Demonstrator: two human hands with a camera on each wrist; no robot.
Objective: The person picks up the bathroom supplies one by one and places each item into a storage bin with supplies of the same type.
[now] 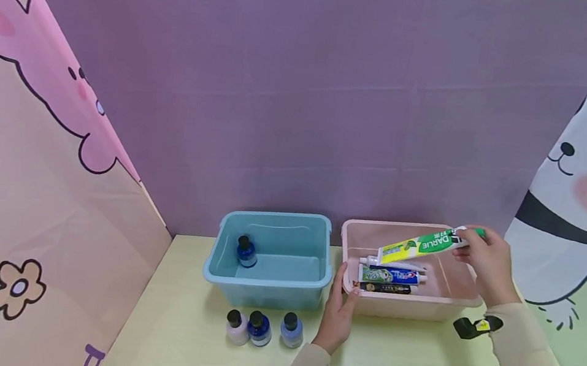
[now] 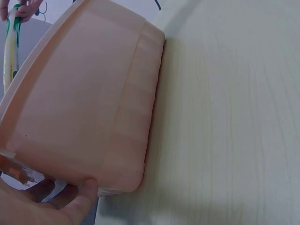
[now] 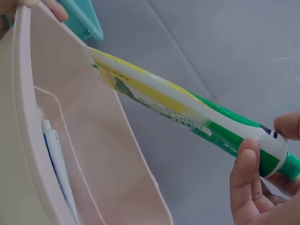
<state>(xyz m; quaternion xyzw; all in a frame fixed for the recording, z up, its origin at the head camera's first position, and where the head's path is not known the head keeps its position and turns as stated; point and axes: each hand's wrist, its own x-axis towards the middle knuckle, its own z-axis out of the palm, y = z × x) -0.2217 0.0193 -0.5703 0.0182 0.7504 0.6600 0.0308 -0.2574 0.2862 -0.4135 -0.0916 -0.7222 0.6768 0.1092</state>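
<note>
My right hand point(image 1: 489, 264) pinches a green, white and yellow toothpaste tube point(image 1: 419, 246) near its green-cap end. The tube is held tilted above the pink bin point(image 1: 400, 305), flat end lower and to the left. My left hand point(image 1: 336, 315) holds the bin's front left corner; its thumb lies against the outer wall in the left wrist view. Inside the bin lie a white tube point(image 1: 399, 264), a blue and green toothpaste tube point(image 1: 392, 276) and a dark tube point(image 1: 385, 288). The right wrist view shows the held tube point(image 3: 159, 93) and the pinching fingers point(image 3: 244, 173).
A blue bin point(image 1: 267, 296) stands left of the pink one, with a dark blue black-capped bottle point(image 1: 247, 253) inside. In front of it stand a pale bottle point(image 1: 237, 329), a dark blue bottle point(image 1: 260, 330) and a light blue bottle point(image 1: 292, 331). A purple cloth point(image 1: 304, 98) hangs behind.
</note>
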